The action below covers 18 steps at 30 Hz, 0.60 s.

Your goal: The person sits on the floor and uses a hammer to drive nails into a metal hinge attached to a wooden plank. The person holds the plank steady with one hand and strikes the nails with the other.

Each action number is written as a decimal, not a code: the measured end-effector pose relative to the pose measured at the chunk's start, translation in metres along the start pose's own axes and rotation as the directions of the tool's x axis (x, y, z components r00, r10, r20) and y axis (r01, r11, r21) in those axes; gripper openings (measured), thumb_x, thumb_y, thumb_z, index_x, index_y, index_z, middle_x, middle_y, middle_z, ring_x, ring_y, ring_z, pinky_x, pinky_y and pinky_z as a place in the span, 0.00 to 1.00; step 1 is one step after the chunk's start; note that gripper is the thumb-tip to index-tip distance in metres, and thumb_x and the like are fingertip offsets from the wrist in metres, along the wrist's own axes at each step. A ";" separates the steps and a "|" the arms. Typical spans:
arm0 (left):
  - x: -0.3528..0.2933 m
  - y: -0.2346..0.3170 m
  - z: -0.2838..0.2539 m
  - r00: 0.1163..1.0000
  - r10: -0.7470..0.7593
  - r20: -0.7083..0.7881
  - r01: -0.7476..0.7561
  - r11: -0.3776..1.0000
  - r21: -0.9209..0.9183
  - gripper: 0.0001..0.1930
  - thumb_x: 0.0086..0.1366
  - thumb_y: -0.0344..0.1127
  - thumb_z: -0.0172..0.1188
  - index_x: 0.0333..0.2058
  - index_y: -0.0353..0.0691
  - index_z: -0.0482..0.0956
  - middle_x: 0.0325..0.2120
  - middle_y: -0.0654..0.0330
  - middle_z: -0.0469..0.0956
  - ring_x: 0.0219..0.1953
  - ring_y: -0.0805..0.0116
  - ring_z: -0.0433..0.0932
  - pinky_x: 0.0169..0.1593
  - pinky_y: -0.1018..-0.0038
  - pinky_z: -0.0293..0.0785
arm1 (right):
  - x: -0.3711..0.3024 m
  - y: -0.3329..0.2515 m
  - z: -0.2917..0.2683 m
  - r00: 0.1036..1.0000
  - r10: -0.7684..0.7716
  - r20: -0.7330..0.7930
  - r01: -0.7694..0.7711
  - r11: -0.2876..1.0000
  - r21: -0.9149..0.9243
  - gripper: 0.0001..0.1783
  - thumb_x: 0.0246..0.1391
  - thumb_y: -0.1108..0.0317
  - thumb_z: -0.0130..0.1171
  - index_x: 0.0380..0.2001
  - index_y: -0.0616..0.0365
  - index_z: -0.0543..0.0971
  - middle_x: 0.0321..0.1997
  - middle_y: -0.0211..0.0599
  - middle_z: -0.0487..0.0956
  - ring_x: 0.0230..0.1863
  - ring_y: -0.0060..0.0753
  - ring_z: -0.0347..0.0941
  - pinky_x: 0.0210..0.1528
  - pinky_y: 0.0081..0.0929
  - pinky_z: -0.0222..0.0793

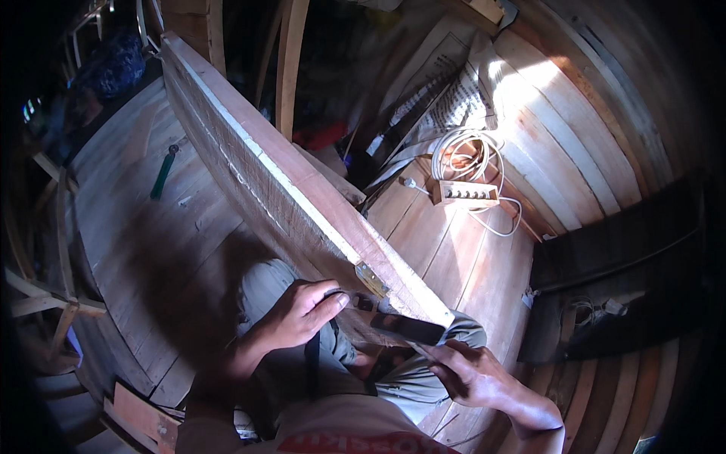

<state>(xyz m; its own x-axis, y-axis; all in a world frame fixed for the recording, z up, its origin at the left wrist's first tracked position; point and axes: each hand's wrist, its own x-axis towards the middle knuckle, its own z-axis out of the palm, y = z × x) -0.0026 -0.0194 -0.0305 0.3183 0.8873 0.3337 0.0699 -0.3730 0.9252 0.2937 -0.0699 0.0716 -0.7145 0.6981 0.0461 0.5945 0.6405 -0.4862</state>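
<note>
A long pale wooden board (302, 189) stands on edge, slanting from the far left down to my lap. A brass-coloured hinge (372, 280) lies against its top edge near the close end. My left hand (306, 312) is closed beside the board, just left of the hinge; whatever its fingers grip is hidden. A dark, flat, rectangular object (408, 327) is at the board's near end, its kind unclear. My right hand (469, 371) is at that object's right end, thumb and fingers closed at its edge. My bent legs are under the board's near end.
A green-handled tool (164, 174) lies on the planks to the left. Right of the board are a coiled white cable (463, 155) and a wooden multi-socket box (466, 194). A dark sheet (605, 280) lies at the right. Curved plank walls (575, 136) enclose the space.
</note>
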 end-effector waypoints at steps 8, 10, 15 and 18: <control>-0.008 0.018 -0.001 0.861 -0.492 0.132 0.449 0.612 -0.651 0.11 0.70 0.35 0.51 0.26 0.40 0.68 0.17 0.69 0.62 0.18 0.82 0.58 0.21 0.82 0.53 | -0.004 0.005 -0.007 0.961 0.034 -0.276 -0.011 0.996 0.084 0.27 0.54 0.76 0.61 0.56 0.61 0.67 0.47 0.56 0.78 0.42 0.56 0.79 0.42 0.38 0.76; -0.010 0.019 0.001 0.868 -0.477 0.140 0.419 0.551 -0.722 0.13 0.69 0.35 0.51 0.24 0.41 0.66 0.15 0.69 0.61 0.16 0.82 0.58 0.18 0.82 0.52 | -0.007 0.010 -0.005 0.960 0.099 -0.263 -0.066 0.989 0.134 0.26 0.55 0.76 0.60 0.57 0.62 0.66 0.49 0.57 0.77 0.48 0.57 0.77 0.46 0.38 0.75; -0.021 0.030 0.009 0.857 -0.510 0.078 0.393 0.548 -0.739 0.16 0.70 0.37 0.49 0.22 0.40 0.66 0.13 0.67 0.61 0.14 0.81 0.56 0.18 0.81 0.51 | -0.005 0.019 -0.004 0.965 0.086 -0.247 -0.051 0.988 0.144 0.24 0.54 0.75 0.61 0.54 0.61 0.69 0.49 0.57 0.77 0.42 0.55 0.80 0.42 0.37 0.76; -0.023 0.031 0.011 0.873 -0.487 0.030 0.379 0.638 -0.670 0.17 0.71 0.38 0.48 0.22 0.39 0.66 0.13 0.65 0.62 0.14 0.81 0.57 0.18 0.81 0.53 | -0.005 0.024 -0.005 0.978 -0.078 -0.193 0.082 0.997 0.013 0.25 0.52 0.73 0.63 0.54 0.56 0.70 0.45 0.55 0.78 0.33 0.51 0.80 0.32 0.35 0.77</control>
<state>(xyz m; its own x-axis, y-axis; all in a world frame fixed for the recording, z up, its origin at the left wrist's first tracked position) 0.0024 -0.0545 -0.0116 0.2722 0.9480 -0.1649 -0.4681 0.2802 0.8381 0.3134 -0.0567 0.0645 -0.6740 0.6945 0.2518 0.5289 0.6916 -0.4920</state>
